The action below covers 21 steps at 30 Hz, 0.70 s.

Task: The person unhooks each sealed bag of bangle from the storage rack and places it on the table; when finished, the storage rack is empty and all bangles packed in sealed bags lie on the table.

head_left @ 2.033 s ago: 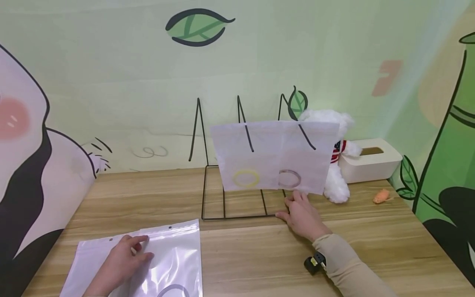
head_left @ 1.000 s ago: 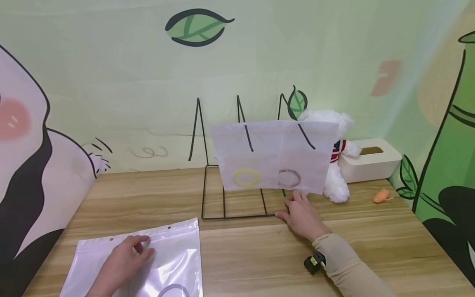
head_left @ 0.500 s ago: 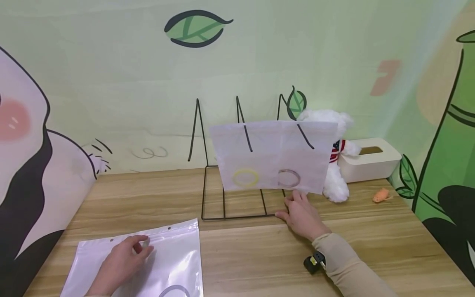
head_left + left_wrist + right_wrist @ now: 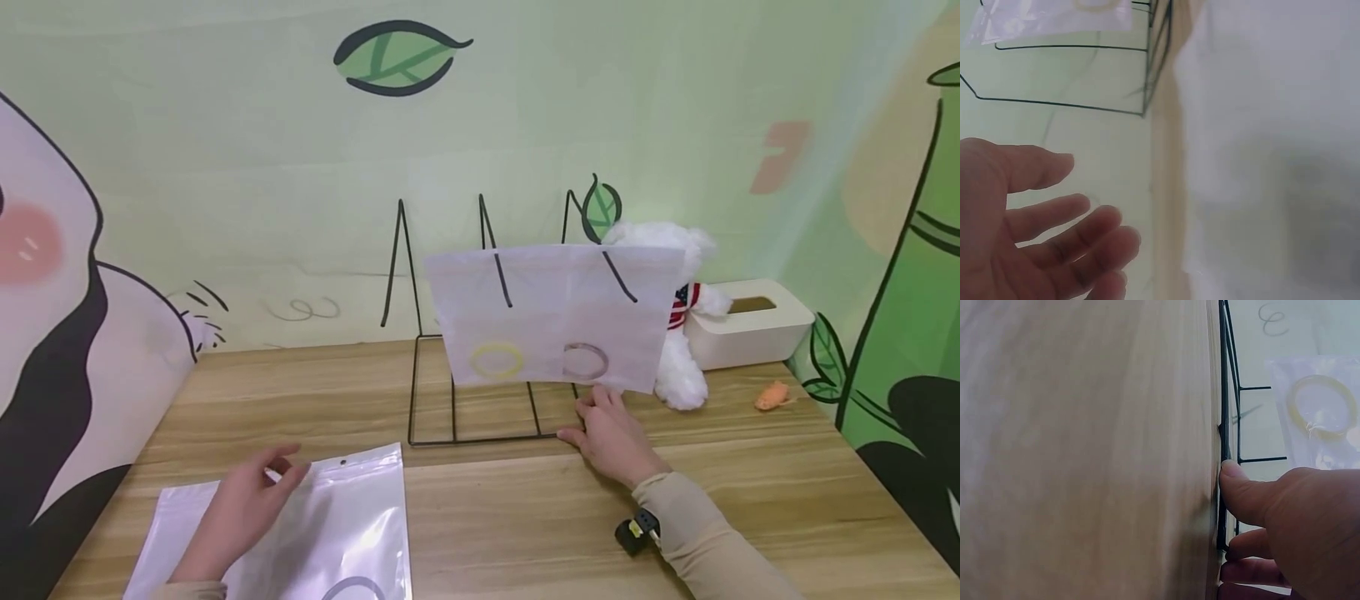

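A table holds packaging by its left edge, a wire rack, and plush toy, box, orange trinket near the back right corner.

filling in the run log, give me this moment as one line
left hand: empty, over plastic bag; right hand: holds rack corner; hanging bags: on rack

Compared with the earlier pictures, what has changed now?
The left hand has moved up in the head view, over the top edge of the flat white bags. No new grip or release shows. The right hand on the black rack and the hanging bags stayed put.
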Available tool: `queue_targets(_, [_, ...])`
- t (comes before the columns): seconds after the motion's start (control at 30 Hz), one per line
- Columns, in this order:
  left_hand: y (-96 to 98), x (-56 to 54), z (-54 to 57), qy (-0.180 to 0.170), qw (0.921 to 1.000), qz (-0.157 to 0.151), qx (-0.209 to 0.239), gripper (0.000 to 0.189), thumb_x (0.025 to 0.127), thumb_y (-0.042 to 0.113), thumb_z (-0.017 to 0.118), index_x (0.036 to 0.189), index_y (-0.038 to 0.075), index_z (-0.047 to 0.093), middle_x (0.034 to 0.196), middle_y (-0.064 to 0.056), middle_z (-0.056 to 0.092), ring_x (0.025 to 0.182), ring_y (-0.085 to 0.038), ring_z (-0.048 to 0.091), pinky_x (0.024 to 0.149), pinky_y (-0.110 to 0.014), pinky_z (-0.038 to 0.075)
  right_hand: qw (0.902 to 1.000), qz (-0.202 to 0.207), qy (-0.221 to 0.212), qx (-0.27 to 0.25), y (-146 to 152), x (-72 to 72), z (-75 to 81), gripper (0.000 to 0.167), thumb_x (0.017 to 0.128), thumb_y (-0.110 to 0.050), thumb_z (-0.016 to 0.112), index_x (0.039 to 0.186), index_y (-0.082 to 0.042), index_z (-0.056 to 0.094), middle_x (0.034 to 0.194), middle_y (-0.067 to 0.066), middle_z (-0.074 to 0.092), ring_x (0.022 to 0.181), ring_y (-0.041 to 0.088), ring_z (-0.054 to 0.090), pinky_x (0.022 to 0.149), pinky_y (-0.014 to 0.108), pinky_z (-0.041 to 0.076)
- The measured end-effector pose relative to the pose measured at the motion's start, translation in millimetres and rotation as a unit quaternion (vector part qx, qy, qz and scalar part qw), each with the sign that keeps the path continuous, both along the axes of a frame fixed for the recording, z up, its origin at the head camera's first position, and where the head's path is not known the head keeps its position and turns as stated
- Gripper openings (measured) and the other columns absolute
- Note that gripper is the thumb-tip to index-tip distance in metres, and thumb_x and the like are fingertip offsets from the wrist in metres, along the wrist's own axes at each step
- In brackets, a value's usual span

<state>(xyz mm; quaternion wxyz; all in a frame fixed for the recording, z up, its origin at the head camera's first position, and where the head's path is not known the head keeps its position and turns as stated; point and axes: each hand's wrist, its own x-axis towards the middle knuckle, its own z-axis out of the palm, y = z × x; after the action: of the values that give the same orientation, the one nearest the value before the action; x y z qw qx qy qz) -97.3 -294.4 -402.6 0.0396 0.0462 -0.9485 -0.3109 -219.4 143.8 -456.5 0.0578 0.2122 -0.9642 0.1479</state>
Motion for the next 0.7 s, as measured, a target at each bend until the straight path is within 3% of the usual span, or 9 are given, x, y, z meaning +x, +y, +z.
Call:
queue_targets(0.17, [19.2,-12.1,15.8,0.050,0.9986,-0.010,0.010,0.036,0.096,0.023,0.062,0.124,0.000,0.061,0.099,-0.011,0.067,0.081,-0.020,0.063,0.064,-0.032,0.050,1.0000,0.002,0.002,0.001,1,0.4,1.4,0.055,0.091,-0.037,0.068,0.121,0.009,0.062,0.105,0.014,0.049,0.100,0.029,0.045,0.083,0.046,0.048])
queue_targets(0.33, [44.8,-27.5,23.7,0.085,0.9952,-0.025,0.041,0.034,0.097,0.021,0.061,0.124,0.001,0.062,0.108,-0.014,0.067,0.092,-0.025,0.064,0.074,-0.037,0.052,1.0000,0.001,-0.001,0.003,1,0.8,2.2,0.057,0.091,-0.037,0.069,0.122,0.010,0.062,0.106,0.014,0.050,0.100,0.029,0.045,0.083,0.046,0.048])
queue_targets(0.57, [77.0,-48.7,33.5,0.112,0.9872,-0.038,0.107,0.040,0.098,0.023,0.059,0.133,0.004,0.055,0.129,-0.016,0.058,0.111,-0.034,0.057,0.089,-0.049,0.049,1.0000,0.003,-0.001,0.004,1,0.3,0.3,0.057,0.091,-0.037,0.068,0.123,0.009,0.061,0.106,0.015,0.049,0.100,0.029,0.044,0.084,0.045,0.047])
queue_targets(0.7, [91.0,-60.7,40.0,0.127,0.9780,-0.040,0.160,0.044,0.098,0.026,0.059,0.137,0.007,0.052,0.135,-0.015,0.054,0.116,-0.035,0.054,0.094,-0.050,0.046,0.9999,0.007,0.008,0.005,1,-0.3,-0.6,0.056,0.091,-0.037,0.068,0.122,0.010,0.062,0.104,0.014,0.049,0.098,0.029,0.044,0.083,0.045,0.047])
